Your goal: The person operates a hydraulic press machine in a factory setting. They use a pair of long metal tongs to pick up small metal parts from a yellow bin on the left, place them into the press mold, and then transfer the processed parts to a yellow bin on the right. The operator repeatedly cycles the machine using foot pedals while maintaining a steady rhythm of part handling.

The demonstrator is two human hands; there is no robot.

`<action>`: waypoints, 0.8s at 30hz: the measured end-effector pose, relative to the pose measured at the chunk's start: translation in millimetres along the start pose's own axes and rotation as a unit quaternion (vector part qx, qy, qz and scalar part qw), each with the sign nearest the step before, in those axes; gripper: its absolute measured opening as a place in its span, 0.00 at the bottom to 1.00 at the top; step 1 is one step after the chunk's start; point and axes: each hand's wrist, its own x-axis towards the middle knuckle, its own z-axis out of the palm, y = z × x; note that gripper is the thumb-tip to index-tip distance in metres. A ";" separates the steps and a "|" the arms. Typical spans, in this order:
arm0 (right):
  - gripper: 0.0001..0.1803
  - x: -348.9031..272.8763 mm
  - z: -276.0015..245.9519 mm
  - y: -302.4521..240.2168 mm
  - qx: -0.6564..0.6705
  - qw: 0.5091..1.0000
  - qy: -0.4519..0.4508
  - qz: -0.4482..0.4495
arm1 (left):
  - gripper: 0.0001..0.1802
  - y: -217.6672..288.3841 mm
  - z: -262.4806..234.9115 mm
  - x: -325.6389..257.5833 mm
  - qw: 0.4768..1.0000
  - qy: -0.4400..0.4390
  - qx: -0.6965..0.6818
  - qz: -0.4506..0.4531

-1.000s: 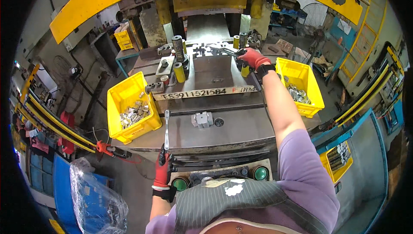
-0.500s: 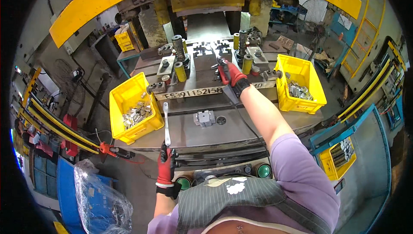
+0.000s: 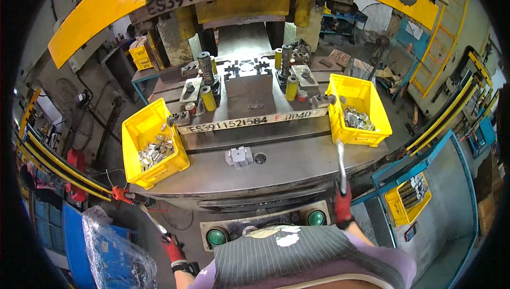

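My left hand (image 3: 172, 249), in a red and black glove, is closed on the lower end of a long silver metal tool (image 3: 152, 220) at the lower left. Its far end points at an orange-red fitting (image 3: 122, 194). My right hand (image 3: 343, 204), gloved alike, grips a second long silver tool (image 3: 341, 162) with a rounded tip, its tip just below the right yellow bin (image 3: 348, 135). Their exact kind is unclear. Between the hands, a grey metal block (image 3: 239, 156) sits on the press bed (image 3: 212, 175). A bright die (image 3: 247, 66) lies farther back.
A left yellow bin (image 3: 178, 167) and the right one hold small metal pieces. Yellow posts (image 3: 208, 99) flank the die. Green buttons (image 3: 316, 218) sit on a panel near me. A blue-framed cart (image 3: 456, 167) with another yellow bin (image 3: 396, 209) stands right; plastic wrap (image 3: 114, 252) lies left.
My right hand has drawn back from the die to the front right, holding its tool. My left hand has moved left and down with its tool. The view has shifted.
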 end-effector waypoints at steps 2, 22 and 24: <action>0.24 -19.6 -37.5 76.0 -0.083 0.995 0.039 0.050 | 0.29 -50.5 -29.0 22.7 0.982 -0.127 0.012 -0.142; 0.14 -12.7 -44.4 246.0 -0.583 0.660 -0.429 -0.202 | 0.11 -88.4 38.7 2.9 0.804 -0.391 0.421 0.154; 0.14 -29.2 -42.9 177.7 -0.534 0.730 -0.416 -0.093 | 0.12 -20.0 77.4 -38.9 0.859 -0.368 0.354 0.038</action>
